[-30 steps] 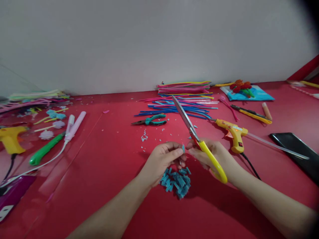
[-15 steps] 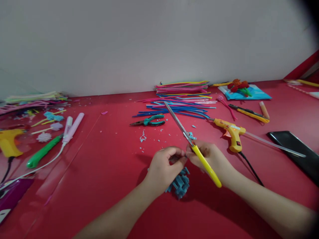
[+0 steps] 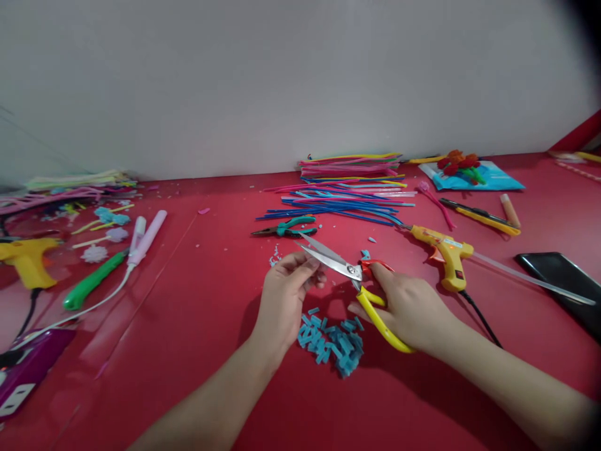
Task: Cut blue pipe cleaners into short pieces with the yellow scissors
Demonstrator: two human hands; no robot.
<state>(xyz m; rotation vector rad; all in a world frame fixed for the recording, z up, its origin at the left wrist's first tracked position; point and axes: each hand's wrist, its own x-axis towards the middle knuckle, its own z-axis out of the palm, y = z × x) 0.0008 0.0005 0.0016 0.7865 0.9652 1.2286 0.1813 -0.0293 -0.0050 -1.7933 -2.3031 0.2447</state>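
My right hand grips a pair of scissors with one yellow and one red handle. Their blades are parted and point up and left, with the tips by my left hand. The left thumb and fingers are pinched together next to the blades; whatever lies between them is too small or hidden to make out. On the table below both hands is a loose pile of short light-blue cut pieces. A small blue scrap lies behind the scissors.
Teal-handled pliers lie behind my left hand, before bundled coloured pipe cleaners. A yellow glue gun and a black phone are on the right. Leftward lie a green-handled tool, a pink curling-iron-like tool and another glue gun.
My hands have moved apart. The scissors have swung from lying across my right hand to being gripped by the handles with blades open. The blue pile is now more exposed.
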